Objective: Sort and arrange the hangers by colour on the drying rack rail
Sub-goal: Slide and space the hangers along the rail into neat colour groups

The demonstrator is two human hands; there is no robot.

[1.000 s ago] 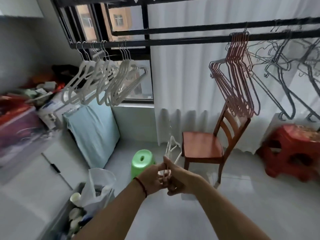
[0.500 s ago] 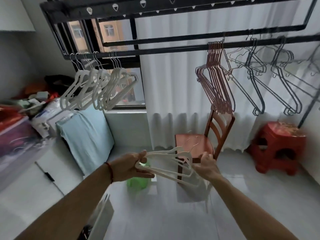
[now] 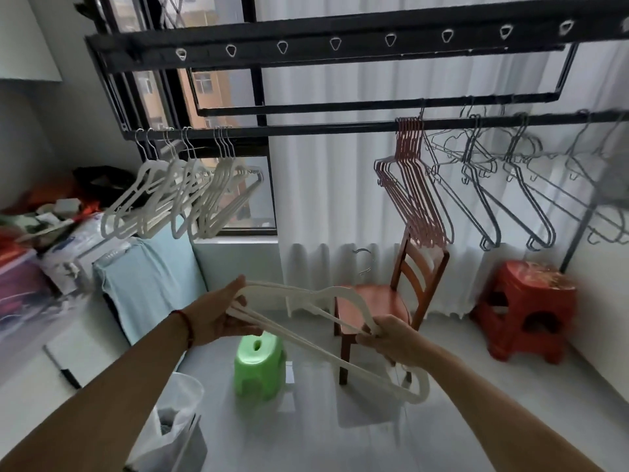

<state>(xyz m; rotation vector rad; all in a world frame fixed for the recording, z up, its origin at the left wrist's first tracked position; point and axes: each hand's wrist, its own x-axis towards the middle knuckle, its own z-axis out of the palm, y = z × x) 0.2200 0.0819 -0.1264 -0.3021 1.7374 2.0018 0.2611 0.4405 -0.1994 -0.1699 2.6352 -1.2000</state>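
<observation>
Both hands hold a small bundle of white hangers flat between them, the left hand gripping one end, the right hand pinching the middle, likely to keep them together. Beyond and above-left, white hangers on the rail wait; pink hangers and grey hangers hang above-right.

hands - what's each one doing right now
Left hand: holds one end of the white hangers.
Right hand: grips their other end.

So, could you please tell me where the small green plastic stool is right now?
In the head view, the small green plastic stool stands on the floor low at centre, just left of the brown wooden chair and below the held white hangers.
</observation>
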